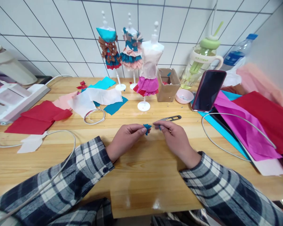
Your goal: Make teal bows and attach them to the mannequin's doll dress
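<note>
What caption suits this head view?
Both hands, left hand and right hand, pinch a small blue fabric piece over a wooden table.

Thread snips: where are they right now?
In the head view the thread snips lie on the wooden table, just beyond the right hand, in front of the cardboard box.

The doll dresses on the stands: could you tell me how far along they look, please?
Two mannequins at the back wear full teal, brown and pink outfits. The front mannequin has a plain pale bodice and a magenta skirt, with no trim. In hand: the left hand and right hand pinch a small teal piece, snips lying beside them. Uncut red sheets remain.
</note>
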{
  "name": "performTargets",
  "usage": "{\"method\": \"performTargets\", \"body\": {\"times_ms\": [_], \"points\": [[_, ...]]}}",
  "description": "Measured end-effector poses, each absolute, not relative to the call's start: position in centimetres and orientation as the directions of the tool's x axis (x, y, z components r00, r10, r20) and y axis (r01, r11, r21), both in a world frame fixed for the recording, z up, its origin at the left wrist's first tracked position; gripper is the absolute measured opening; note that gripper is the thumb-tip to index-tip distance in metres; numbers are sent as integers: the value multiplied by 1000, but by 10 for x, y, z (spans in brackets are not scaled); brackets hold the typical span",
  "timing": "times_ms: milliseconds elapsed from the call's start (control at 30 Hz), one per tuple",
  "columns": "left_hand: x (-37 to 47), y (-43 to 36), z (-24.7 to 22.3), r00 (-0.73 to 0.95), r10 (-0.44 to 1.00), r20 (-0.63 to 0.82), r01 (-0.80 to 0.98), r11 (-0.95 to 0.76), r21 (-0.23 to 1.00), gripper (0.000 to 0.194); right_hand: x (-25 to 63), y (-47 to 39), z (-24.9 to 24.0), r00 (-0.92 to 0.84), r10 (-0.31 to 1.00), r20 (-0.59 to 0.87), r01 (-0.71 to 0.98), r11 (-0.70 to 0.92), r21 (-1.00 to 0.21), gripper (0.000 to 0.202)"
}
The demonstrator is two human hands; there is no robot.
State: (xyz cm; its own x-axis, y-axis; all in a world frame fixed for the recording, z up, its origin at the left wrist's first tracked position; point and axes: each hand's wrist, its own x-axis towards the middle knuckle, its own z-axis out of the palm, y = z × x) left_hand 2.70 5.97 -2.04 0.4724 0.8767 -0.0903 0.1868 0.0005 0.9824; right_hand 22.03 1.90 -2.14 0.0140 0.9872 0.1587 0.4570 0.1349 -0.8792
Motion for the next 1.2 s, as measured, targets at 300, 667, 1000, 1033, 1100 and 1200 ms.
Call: {"method": "performTargets", "body": {"times_ms": [300,667,1000,1033,1100,1200], "points": [[27,60,-21,529,843,-99,208,-16,978,27,214,15,-11,-42,969,244,520,230,-823,23],[30,58,-17,501,865,-41,290,-123,949,33,210,17,-15,47,991,129,488,90,-868,9],[32,57,-18,392,914,-107,160,47,986,26,206,15,-25,89,988,-124,255,-143,-956,25],[31,57,-18,402,909,-110,146,55,988,27,206,16,-26,87,988,-131,230,-148,-962,25],[30,58,-18,450,886,-113,128,61,990,31,207,17,-27,89,988,-124,209,-141,-968,24],[29,59,-20,505,856,-110,150,38,988,31,209,18,-25,91,989,-118,232,-136,-963,22]]}}
